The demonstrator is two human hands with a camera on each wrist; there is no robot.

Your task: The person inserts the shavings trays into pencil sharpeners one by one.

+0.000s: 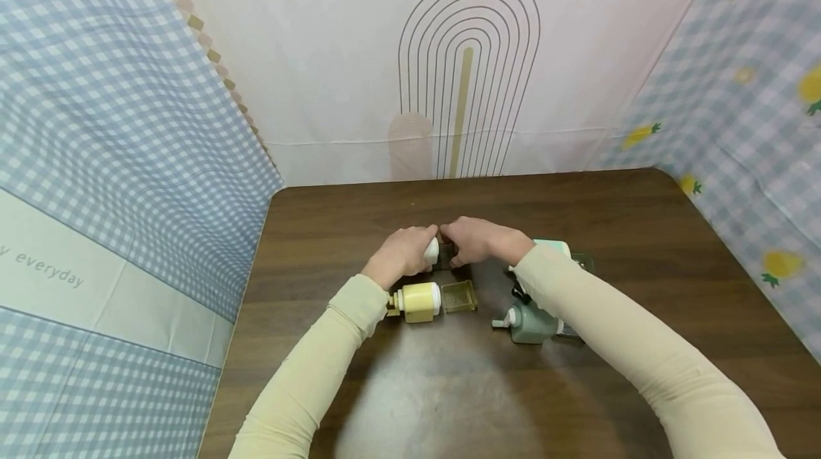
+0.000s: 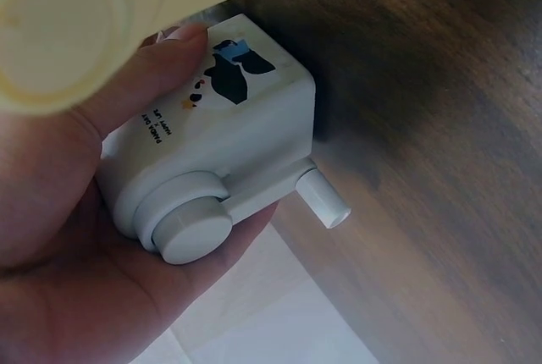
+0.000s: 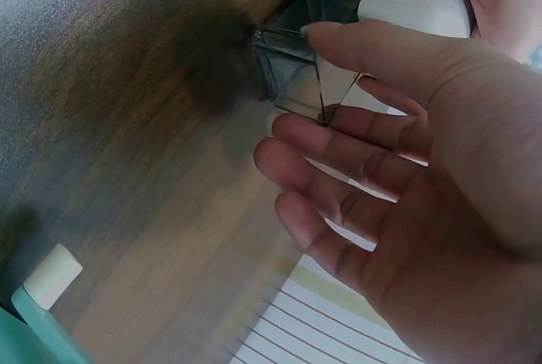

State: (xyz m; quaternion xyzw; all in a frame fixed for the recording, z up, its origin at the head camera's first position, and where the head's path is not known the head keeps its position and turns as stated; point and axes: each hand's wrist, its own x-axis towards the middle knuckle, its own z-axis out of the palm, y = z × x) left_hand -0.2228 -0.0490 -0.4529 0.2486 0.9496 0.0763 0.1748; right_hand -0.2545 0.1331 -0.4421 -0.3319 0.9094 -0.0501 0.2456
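The left hand (image 1: 400, 252) grips a white sharpener (image 2: 220, 123); at its three o'clock, the right hand (image 1: 477, 239) pinches a clear bin (image 3: 294, 74).

Held sharpener (image 1: 432, 252) behind second sharpener (image 1: 418, 301) (tray (image 1: 457, 298) just right); third sharpener (image 1: 532, 323) farther right, on table (image 1: 417, 395).

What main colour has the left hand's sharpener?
The sharpener is mainly white, best seen in the left wrist view.

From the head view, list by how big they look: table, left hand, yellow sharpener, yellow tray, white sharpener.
1. Table
2. Left hand
3. Yellow sharpener
4. Yellow tray
White sharpener: unsure, mostly hidden by the hand.
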